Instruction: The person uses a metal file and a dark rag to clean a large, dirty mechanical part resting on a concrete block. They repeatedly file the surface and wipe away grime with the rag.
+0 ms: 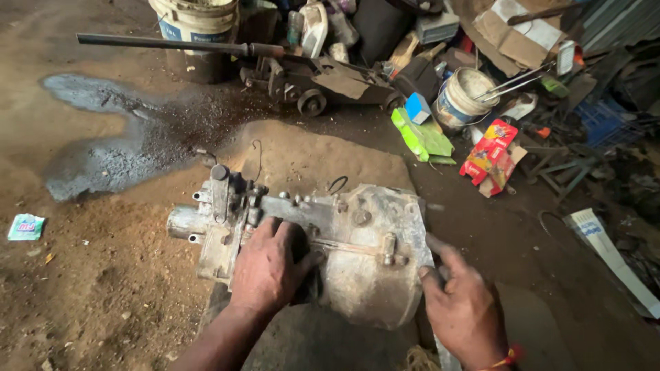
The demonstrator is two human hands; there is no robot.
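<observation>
Dirt floor (103, 295) spreads open and bare on the left of the gearbox (330, 244), broken only by a dark oil stain (110, 148) farther off and a small green sachet (26, 227) near the left edge. To the right and far side the room closes in: a white paint bucket (462, 96), green cartons (421, 136), a red packet (489, 152) and heaped scrap crowd the ground, and a floor jack (309, 79) with its long dark handle lies across the far middle beside another bucket (196, 24). A white carton (612, 254) lies at the right, well apart from the work.

The gearbox sits in the near middle on a mound of dirt. Its long axis runs left to right, slightly tilted; the narrow end with a short round shaft stub points left, and the wide bell-shaped housing faces right and near. It is cast metal, grey and dull, caked with grease and dust, with bolts and ribs along its top.

The left hand (268, 268) lies flat, palm down, on the middle of the casing, fingers spread and curled a little over its near side. The right hand (460, 302) rests at the right rim of the bell housing, fingers loosely bent with the thumb against the edge; whether it truly clasps the rim I cannot tell.
</observation>
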